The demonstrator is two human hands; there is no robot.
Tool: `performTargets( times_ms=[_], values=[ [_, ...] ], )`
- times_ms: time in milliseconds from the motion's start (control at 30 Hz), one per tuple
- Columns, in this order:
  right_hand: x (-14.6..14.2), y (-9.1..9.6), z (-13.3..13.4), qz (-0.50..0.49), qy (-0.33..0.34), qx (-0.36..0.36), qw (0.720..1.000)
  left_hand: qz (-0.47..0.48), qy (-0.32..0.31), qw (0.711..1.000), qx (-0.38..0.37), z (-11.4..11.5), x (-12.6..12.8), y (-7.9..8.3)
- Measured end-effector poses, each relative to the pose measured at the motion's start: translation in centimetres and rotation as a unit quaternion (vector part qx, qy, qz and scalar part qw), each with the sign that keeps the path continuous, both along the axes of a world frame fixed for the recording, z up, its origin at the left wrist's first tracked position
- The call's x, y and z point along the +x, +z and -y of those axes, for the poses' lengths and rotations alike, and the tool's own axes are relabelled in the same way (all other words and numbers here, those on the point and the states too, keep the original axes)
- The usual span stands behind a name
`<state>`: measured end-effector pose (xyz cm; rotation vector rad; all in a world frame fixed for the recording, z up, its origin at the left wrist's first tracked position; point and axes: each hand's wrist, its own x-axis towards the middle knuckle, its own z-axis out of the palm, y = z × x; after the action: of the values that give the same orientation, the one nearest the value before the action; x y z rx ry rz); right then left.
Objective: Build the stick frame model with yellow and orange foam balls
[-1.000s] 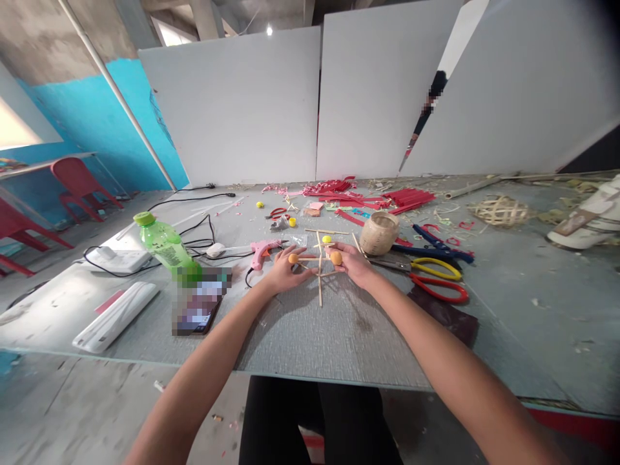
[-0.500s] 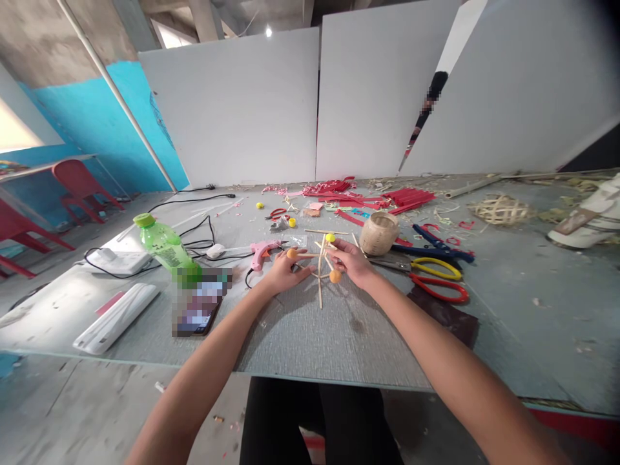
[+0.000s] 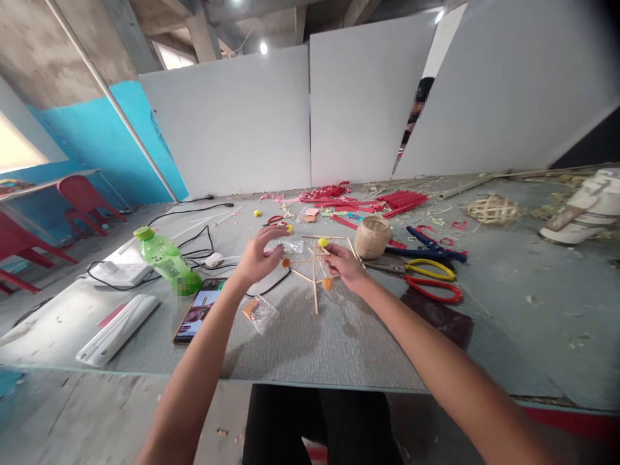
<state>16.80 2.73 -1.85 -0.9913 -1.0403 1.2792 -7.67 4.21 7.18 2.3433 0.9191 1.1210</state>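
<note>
A frame of thin bamboo sticks with small orange and yellow balls on its ends rests on the grey table. My right hand is closed around its right side, near an orange ball and a yellow ball. My left hand hovers just left of the frame, raised off the table, fingers spread and curved, holding nothing. Another orange ball sits on a stick end close to its fingertips. A small clear plastic bag with orange contents lies below the left wrist.
A green bottle, a phone, a white bar and cables lie at left. A woven bamboo cup, yellow, red and blue-handled scissors, red strips and a bamboo ball lie at right. White panels stand behind.
My left hand let go of the stick frame and lifted up and left, uncovering the plastic bag. The right hand turned the frame so one orange ball dropped lower. The view tilted slightly.
</note>
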Motion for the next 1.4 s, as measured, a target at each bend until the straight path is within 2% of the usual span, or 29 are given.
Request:
performTargets(
  times_ms=[133, 200, 267, 700, 1067, 1400],
  values=[
    [-0.1, 0.2, 0.2, -0.006, 0.001, 0.007, 1.0, -0.162, -0.02, 0.985, -0.047, -0.2, 2.4, 5.4],
    [-0.2, 0.2, 0.2, -0.008, -0.006, 0.012, 1.0, -0.217, -0.026, 0.973, -0.075, -0.7, 3.3, 6.8],
    [-0.1, 0.2, 0.1, -0.008, -0.012, 0.015, 1.0, -0.24, -0.027, 0.966, -0.088, -1.2, 3.9, 7.4],
    [-0.1, 0.0, 0.2, 0.002, -0.011, 0.012, 1.0, -0.273, -0.066, 0.956, -0.081, -2.3, 6.1, 5.3],
    [1.4, -0.4, -0.2, 0.033, 0.006, 0.015, 0.999, -0.254, -0.066, 0.959, -0.111, -2.3, 6.0, 5.3],
    [1.7, -0.2, -0.2, 0.06, -0.015, 0.023, 0.998, -0.24, -0.07, 0.962, -0.111, -2.1, 6.1, 5.4]
  ],
)
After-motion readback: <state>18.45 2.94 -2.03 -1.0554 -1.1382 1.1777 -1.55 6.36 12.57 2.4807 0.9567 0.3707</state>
